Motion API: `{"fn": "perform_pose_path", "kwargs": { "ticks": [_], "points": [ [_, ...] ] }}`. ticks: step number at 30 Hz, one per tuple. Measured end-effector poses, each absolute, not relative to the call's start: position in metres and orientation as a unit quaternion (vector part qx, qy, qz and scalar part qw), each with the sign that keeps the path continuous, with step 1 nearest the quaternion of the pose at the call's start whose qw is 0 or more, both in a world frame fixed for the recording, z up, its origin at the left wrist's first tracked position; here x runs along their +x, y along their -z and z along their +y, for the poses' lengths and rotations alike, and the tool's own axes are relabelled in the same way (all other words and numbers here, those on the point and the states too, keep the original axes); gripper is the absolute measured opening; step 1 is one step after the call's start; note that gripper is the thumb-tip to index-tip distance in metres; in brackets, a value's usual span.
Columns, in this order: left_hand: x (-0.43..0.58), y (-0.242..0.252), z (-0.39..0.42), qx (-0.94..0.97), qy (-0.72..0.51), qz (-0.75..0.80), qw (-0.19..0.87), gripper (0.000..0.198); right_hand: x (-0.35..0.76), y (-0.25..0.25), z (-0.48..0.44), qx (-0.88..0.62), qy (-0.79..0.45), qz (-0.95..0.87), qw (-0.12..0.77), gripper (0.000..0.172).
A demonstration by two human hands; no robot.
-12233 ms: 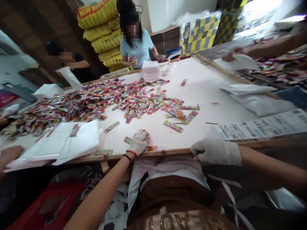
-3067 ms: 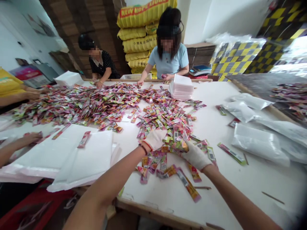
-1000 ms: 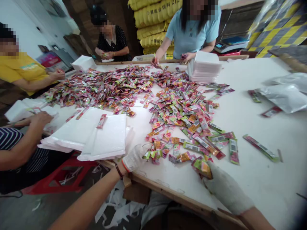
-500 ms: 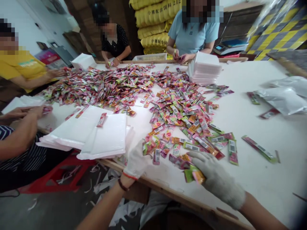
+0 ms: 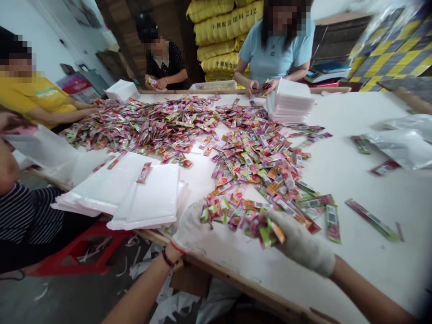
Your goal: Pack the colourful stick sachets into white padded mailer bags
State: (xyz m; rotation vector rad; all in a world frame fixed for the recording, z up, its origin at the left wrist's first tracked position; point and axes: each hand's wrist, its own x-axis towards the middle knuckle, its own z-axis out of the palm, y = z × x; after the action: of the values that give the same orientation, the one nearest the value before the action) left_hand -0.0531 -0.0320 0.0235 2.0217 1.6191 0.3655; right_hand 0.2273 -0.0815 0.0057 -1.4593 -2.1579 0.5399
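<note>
My left hand (image 5: 192,227), in a white glove, is closed round several stick sachets (image 5: 218,211) at the near edge of the heap. A second bunch of sachets (image 5: 265,230), purple, green and orange, is in my right hand (image 5: 300,240), gloved too, with fingers curled over it. That bunch is slightly blurred. Between and beyond both hands spreads a heap of colourful sachets (image 5: 256,157) on the white table (image 5: 367,189). Left of my left hand lie flat white padded envelopes (image 5: 148,202), with a single pink sachet (image 5: 144,173) on top.
Upright white envelopes (image 5: 293,101) stand across the table. Clear plastic bags (image 5: 405,146) lie at the right. Co-workers sit around: a person in yellow (image 5: 40,99), one in black (image 5: 168,63), one in light blue (image 5: 276,49), and one at left holding an envelope (image 5: 50,148). A red stool (image 5: 81,252) stands below.
My right hand has moved slightly left and up with its bunch of sachets, nearer my left hand. The co-worker at the left now holds up a white envelope.
</note>
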Motion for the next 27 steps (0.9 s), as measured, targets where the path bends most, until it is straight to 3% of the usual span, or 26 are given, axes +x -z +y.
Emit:
{"fn": "perform_pose_path", "kwargs": {
  "ticks": [2,8,13,16,20,24,27],
  "points": [
    [-0.047,-0.032,-0.011,0.761,-0.151,0.561,0.288,0.038,0.236,-0.016,-0.049,-0.552,-0.244,-0.769,0.21,0.039],
    [-0.014,-0.012,0.035,0.797,-0.063,0.545,0.251,0.05,0.223,-0.014,0.029,-0.611,-0.335,-0.717,-0.017,0.035],
    [-0.013,-0.005,0.035,0.775,-0.079,0.588,0.215,0.048,0.209,0.005,0.031,-0.654,-0.293,-0.697,-0.016,0.044],
    [-0.021,-0.02,0.025,0.704,-0.209,0.619,0.278,0.033,0.212,0.007,0.03,-0.665,-0.306,-0.681,0.022,0.058],
    [-0.023,-0.038,0.002,0.515,-0.393,0.567,0.509,0.029,0.231,-0.003,0.031,-0.667,-0.359,-0.647,0.093,0.054],
    [0.001,-0.034,-0.019,0.313,-0.445,0.441,0.714,0.028,0.254,-0.017,0.021,-0.597,-0.504,-0.52,0.346,0.027],
    [0.03,-0.031,-0.024,0.227,-0.439,0.427,0.757,0.027,0.259,-0.025,0.011,-0.571,-0.504,-0.456,0.46,0.026]
  ]
}}
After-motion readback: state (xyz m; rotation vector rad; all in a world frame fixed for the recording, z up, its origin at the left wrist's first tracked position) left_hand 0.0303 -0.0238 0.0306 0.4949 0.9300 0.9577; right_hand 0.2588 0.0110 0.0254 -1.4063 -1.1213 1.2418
